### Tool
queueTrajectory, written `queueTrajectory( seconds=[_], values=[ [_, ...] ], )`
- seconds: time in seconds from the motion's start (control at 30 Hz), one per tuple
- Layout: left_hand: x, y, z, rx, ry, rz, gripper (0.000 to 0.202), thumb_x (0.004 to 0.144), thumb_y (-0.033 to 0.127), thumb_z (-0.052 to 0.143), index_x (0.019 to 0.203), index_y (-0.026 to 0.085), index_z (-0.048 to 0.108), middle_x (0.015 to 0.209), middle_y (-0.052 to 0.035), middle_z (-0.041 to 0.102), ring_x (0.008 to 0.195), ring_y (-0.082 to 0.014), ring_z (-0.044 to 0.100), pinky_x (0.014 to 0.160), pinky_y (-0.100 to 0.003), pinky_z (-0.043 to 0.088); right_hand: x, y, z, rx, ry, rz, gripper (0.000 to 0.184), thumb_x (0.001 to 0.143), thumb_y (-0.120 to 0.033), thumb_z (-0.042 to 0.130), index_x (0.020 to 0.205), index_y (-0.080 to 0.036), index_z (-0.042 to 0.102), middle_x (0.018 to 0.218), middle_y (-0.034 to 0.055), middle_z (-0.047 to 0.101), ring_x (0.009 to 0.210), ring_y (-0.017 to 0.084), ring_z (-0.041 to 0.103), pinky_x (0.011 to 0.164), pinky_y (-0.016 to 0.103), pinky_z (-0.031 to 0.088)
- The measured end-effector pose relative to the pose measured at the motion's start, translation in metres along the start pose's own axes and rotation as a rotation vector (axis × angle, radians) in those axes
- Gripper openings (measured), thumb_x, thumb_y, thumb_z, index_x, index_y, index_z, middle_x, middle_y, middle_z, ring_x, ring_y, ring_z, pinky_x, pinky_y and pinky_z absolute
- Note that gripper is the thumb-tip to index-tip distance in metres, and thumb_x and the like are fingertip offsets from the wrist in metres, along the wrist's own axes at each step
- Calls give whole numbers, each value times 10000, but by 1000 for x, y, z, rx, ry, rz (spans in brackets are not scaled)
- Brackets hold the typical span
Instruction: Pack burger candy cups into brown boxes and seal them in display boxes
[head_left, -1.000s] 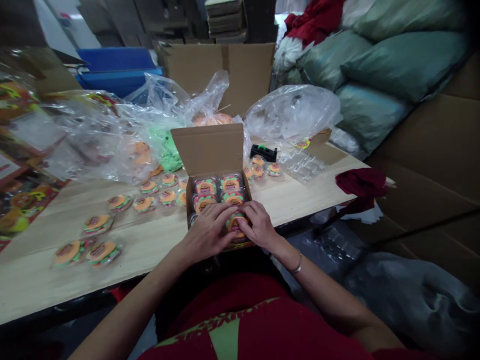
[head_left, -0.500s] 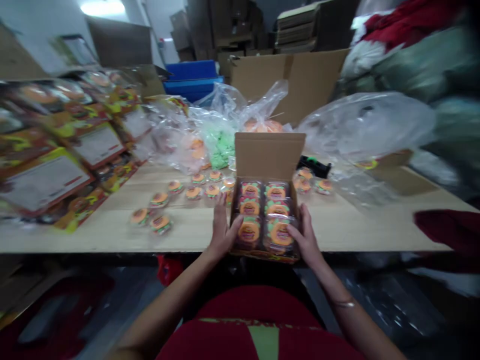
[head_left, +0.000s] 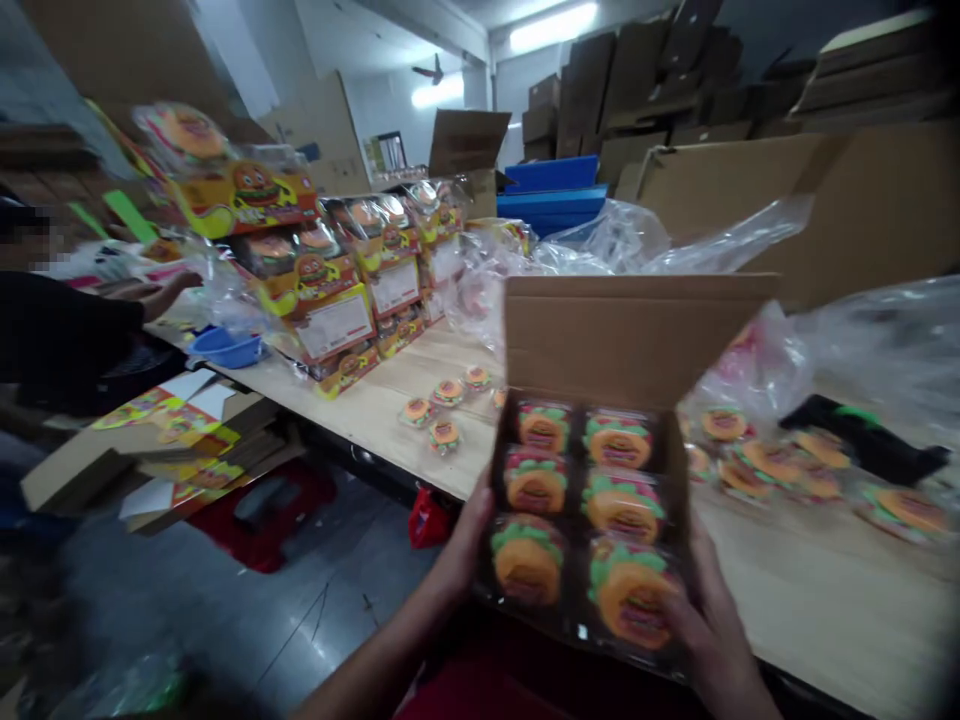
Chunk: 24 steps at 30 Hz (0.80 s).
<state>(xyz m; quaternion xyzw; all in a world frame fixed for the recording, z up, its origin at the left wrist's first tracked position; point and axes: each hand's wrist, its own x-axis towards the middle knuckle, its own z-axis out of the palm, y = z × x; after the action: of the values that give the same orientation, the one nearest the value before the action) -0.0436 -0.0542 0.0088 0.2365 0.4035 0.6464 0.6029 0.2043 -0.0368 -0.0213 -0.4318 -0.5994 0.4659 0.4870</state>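
Observation:
An open cardboard box [head_left: 637, 345] with its lid raised is held in front of me, tilted toward my body. Inside sit two columns of clear-packed toy burgers [head_left: 621, 505]. My left hand [head_left: 469, 545] grips the box's left side; its fingertips are partly hidden. On the right side my right hand [head_left: 712, 620] is wrapped round the wall, its thumb over the nearest burger pack. Several loose toy burgers [head_left: 448, 392] lie on the table to the left of the box, and more packed burgers [head_left: 780, 462] lie to its right.
Stacked burger display boxes [head_left: 330, 320] stand along the table [head_left: 375, 400] at left. A black tape dispenser [head_left: 862, 435] and clear plastic bags [head_left: 615, 240] lie behind. Flat cartons [head_left: 172, 450] and a red stool [head_left: 262, 520] are below left. A co-worker [head_left: 67, 310] is at far left.
My view has swung left. Both hands have lifted the box from the table edge and brought it closer, tilting it. The co-worker has come into view.

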Motion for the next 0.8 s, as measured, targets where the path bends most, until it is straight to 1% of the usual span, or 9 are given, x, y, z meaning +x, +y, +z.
queueTrajectory(
  seconds=[0.1,0.13,0.27,0.33,0.4,0.47,0.53,0.7,0.8],
  values=[
    [-39,53,-47,-80,436,115,710,724,506,776,1349,218,602,1247,-77,700,1227,-339,605,1023,-428,520,37,-38,80,309,-343,-24,1043,821,-556,673,1606,-242,62,1581,117,359,1408,335,413,1095,483,452],
    [-50,69,-62,-87,511,120,681,748,475,758,1356,213,598,1209,-82,717,1184,-345,634,992,-441,541,50,-46,110,422,-457,-28,1069,807,-561,688,1605,-241,53,1578,118,364,1404,334,418,1107,496,434],
    [-72,118,-117,-40,712,264,535,901,355,589,1409,190,550,1068,-96,761,1019,-327,714,926,-456,574,99,-46,227,570,-746,-77,1000,747,-590,734,1558,-241,264,1583,98,356,1445,313,345,1195,484,287],
    [-67,133,-138,-15,782,257,517,928,302,554,1423,154,529,992,-107,772,938,-309,737,900,-439,586,118,-36,275,558,-794,-44,935,740,-609,726,1515,-247,349,1549,98,409,1423,307,378,1179,478,308],
    [-53,145,-155,17,791,205,510,944,299,540,1417,109,525,952,-133,772,887,-309,745,874,-440,594,132,-24,312,574,-803,9,866,753,-623,701,1477,-257,397,1471,96,505,1369,306,450,1125,487,379],
    [-35,152,-168,28,779,183,509,952,323,531,1404,90,534,945,-152,768,870,-321,745,855,-455,597,143,-15,335,585,-787,31,800,767,-619,689,1439,-263,438,1383,86,582,1311,301,510,1080,488,425],
    [-16,157,-177,-4,751,182,518,958,356,513,1406,96,537,963,-160,765,883,-335,740,853,-474,595,153,-11,346,578,-754,12,761,765,-607,701,1405,-264,472,1319,80,623,1255,298,554,1063,486,439],
    [31,165,-200,-42,611,93,536,970,393,473,1419,106,526,1029,-178,753,943,-353,726,867,-497,585,178,-13,341,509,-623,-87,682,772,-605,703,1347,-281,531,1282,72,635,1207,290,582,1104,480,403],
    [59,161,-208,7,567,101,535,979,430,451,1405,118,540,1032,-174,754,948,-344,729,872,-500,583,195,-12,333,494,-587,-75,699,763,-615,705,1347,-273,528,1263,75,641,1170,290,606,1070,483,442]
  ],
)
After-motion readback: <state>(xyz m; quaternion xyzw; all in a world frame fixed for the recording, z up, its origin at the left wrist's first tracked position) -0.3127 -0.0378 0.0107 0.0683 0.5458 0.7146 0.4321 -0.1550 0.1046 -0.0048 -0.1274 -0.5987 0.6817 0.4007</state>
